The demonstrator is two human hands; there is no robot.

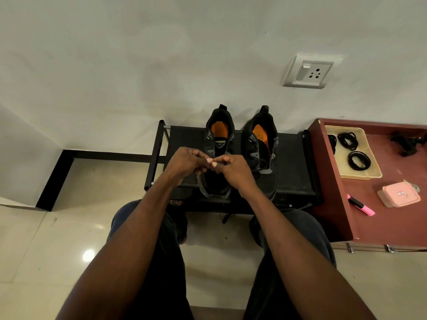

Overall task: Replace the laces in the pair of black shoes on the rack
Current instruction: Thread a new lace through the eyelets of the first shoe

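We note both hands, left hand (184,161) and right hand (232,168), pinching the limp lace (213,165) over the left shoe (216,158); grip near its tip.

1. To your right you have a maroon surface (392,218).
2. On it you see a pink highlighter (361,205) just beside a pink lidded box (398,195).
3. Above you, a wall socket (308,71).

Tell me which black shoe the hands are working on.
The left shoe: both hands meet over its laces. The right shoe stands untouched beside it.
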